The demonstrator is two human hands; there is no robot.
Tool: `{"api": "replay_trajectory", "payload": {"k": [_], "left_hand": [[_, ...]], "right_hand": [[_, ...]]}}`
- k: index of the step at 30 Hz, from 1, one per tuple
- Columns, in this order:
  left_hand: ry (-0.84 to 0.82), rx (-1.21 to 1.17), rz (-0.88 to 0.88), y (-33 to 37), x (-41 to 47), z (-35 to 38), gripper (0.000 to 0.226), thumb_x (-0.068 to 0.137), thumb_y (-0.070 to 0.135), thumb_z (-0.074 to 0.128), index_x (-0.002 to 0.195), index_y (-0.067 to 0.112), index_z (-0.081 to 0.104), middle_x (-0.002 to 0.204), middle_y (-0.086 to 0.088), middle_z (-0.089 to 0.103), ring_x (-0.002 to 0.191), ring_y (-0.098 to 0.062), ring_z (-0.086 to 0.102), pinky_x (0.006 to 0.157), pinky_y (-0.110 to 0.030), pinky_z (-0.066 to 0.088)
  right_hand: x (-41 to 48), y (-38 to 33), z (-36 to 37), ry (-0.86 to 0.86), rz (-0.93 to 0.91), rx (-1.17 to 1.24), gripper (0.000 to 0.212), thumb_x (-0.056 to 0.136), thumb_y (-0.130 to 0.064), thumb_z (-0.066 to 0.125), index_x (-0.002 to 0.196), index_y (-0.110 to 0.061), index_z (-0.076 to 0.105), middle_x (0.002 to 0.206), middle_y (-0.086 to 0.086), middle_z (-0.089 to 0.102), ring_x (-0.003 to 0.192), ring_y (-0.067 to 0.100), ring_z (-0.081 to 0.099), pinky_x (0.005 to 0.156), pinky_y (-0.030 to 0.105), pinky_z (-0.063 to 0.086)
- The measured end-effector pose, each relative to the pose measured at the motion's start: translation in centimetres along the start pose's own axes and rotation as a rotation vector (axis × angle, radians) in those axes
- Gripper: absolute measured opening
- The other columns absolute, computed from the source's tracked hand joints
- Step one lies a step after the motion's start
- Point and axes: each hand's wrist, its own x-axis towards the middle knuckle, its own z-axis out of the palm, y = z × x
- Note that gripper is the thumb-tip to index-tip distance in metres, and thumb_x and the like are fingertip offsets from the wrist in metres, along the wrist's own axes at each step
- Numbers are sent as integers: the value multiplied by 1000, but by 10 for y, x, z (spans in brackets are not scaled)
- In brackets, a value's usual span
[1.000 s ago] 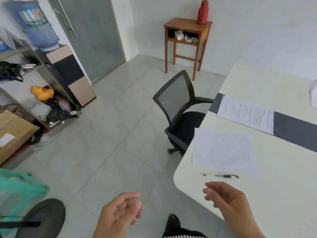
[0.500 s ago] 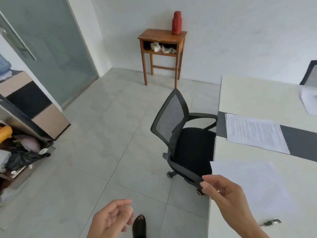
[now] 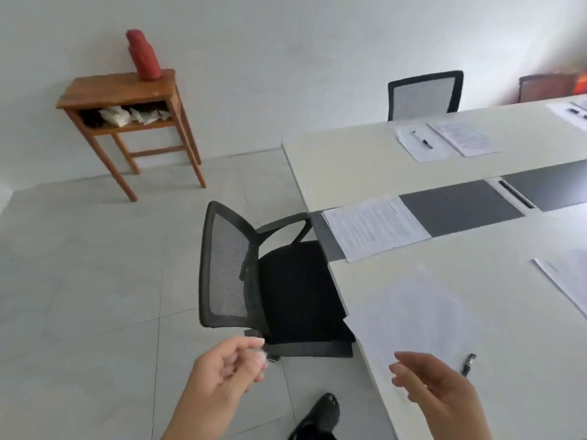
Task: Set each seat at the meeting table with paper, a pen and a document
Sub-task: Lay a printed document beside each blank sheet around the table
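Observation:
A blank paper sheet (image 3: pixel 409 315) lies at the near corner of the white meeting table (image 3: pixel 349 160), its corner hanging over the edge. A printed document (image 3: pixel 374 227) lies beyond it on the dark centre strip. A black pen (image 3: pixel 468 364) rests just right of the sheet, partly hidden by my right hand (image 3: pixel 435 385), which hovers open over the table edge. My left hand (image 3: pixel 225 373) hangs loosely curled above the floor, holding nothing. The far seat has a sheet with a pen (image 3: pixel 421 141) and a document (image 3: pixel 462 138).
A black mesh chair (image 3: pixel 247 274) stands tucked at the table end, just ahead of my left hand. Another chair (image 3: pixel 424 93) faces the far side. A wooden side table (image 3: pixel 127 122) with a red flask (image 3: pixel 143 55) stands by the wall. My foot (image 3: pixel 320 414) is on the tiled floor.
The view has swung right, away from the shelf and glass door, bringing the far seat's papers into sight. Both hands stay empty and rose slightly toward the chair and table edge.

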Motion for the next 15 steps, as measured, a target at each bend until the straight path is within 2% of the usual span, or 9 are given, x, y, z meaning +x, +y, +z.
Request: {"api": "replay_trajectory", "payload": {"k": [2,5,9,12,15], "left_hand": [[-41,23,12,10,26,10,34,65,34,66,93,15,70,78,-10,74,66,-16,69,60,-25,52],[-87,75,10,26,62,21,29,69,28,64,93,14,71,78,-11,73,68,-18,70,61,-27,51],[-140,170,8,37,113,33,9,83,13,69,91,13,71,76,-10,74,67,-21,70,59,-26,52],[-211,245,-5,45,150,45,15,87,3,64,94,15,70,78,-7,75,68,-18,71,60,-24,53],[-314,277,-8,61,191,67,15,88,8,63,97,19,69,82,-5,75,74,-18,71,64,-25,53]], "right_hand": [[22,2,2,27,13,23,17,81,-4,75,84,-20,76,75,0,77,72,13,74,70,36,56],[57,-2,6,49,31,50,16,82,-6,75,84,-22,75,74,-1,77,71,13,74,70,38,55],[105,-12,10,55,41,83,15,83,-11,75,87,-26,75,77,-6,76,73,10,73,65,27,55],[132,-16,6,78,58,86,13,85,-15,74,89,-27,74,78,-7,75,75,12,72,67,28,54],[150,-18,0,130,104,98,13,85,-16,73,90,-28,73,78,-7,75,77,12,72,68,27,54]]}}
